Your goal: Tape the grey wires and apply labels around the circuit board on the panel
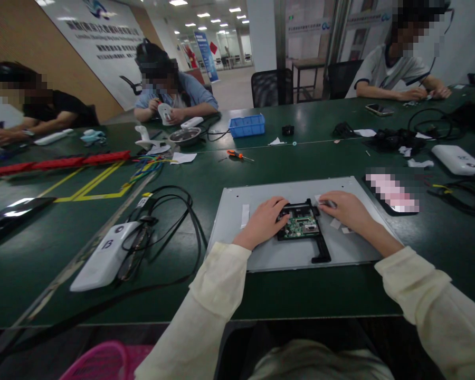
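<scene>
Black frame point(322, 248): looked light, stiff; we favoured rims
Green board point(296, 228): likely fragile
Left hand point(263, 221): we held frame
Right hand point(342, 207): pinched grey piece point(330, 203)

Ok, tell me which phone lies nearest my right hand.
The phone with the pink screen, just right of the grey panel; the dark-screened phone lies farther off, near a co-worker's hand.

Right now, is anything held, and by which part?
Left hand holds the frame by its upper left side; whether the right hand pinches anything can't be told.
</scene>
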Available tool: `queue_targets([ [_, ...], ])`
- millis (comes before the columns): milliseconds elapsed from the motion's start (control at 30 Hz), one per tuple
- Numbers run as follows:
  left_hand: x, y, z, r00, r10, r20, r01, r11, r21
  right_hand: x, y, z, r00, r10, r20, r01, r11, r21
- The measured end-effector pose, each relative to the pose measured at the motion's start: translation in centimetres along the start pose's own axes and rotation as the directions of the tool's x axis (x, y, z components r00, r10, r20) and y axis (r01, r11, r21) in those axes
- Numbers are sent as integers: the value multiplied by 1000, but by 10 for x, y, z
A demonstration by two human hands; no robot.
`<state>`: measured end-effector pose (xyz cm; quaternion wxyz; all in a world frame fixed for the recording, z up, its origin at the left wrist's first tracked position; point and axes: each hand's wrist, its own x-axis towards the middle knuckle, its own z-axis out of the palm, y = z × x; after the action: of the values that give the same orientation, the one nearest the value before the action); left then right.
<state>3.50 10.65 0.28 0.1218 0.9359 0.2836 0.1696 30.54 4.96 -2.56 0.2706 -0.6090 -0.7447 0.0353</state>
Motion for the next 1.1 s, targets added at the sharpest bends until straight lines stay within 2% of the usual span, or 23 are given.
queue_targets([
  [533, 0, 1, -1, 1000, -2, 6, 2, 999, 36, 2, -1, 0, 1000, -9, -7, 8, 996, -86],
  [867, 0, 2, -3, 1000, -8, 24, 7, 999, 44, 10, -19, 0, 988, -29, -151, 18, 997, -71],
  [1000, 0, 1, 0, 1000, 6, 15, -7, 998, 62, 20, -32, 6, 988, -115, -104, 103, 988, -115],
  [1100, 0, 0, 2, 1000, 7, 13, -8, 997, 80, 27, -40, 12, 984, -176, -12, 173, 975, -141],
])
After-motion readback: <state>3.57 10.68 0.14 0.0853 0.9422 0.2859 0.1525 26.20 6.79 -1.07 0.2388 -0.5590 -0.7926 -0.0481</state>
